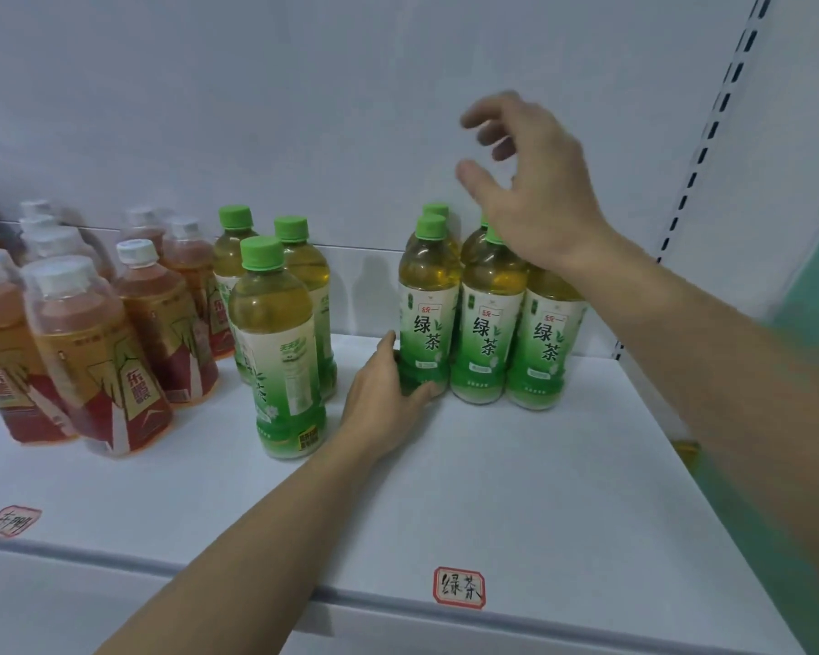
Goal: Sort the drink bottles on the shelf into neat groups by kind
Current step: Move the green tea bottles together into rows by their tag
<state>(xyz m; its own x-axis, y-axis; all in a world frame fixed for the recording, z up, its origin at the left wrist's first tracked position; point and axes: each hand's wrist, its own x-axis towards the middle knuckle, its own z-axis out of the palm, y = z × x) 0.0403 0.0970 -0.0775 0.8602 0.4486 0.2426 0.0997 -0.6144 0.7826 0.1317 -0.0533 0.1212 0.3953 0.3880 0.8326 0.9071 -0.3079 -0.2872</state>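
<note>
green tea bottles [429, 319] — eight | amber bottles [91, 356] — roughly eight; left hand [384, 394] grips one green; right hand [535, 191] loose, empty

Just the one view here, a wide-angle cam worn on the person's head, looking forward and down onto a white shelf [516, 489] from close up. The shelf's front edge cuts across the bottom of the frame and its back wall [303, 87] fills the whole top half. Both forearms come in from the bottom and right edges, so it sits really near. Edges bend a bit from the lens. No second view to overlap with.
</note>
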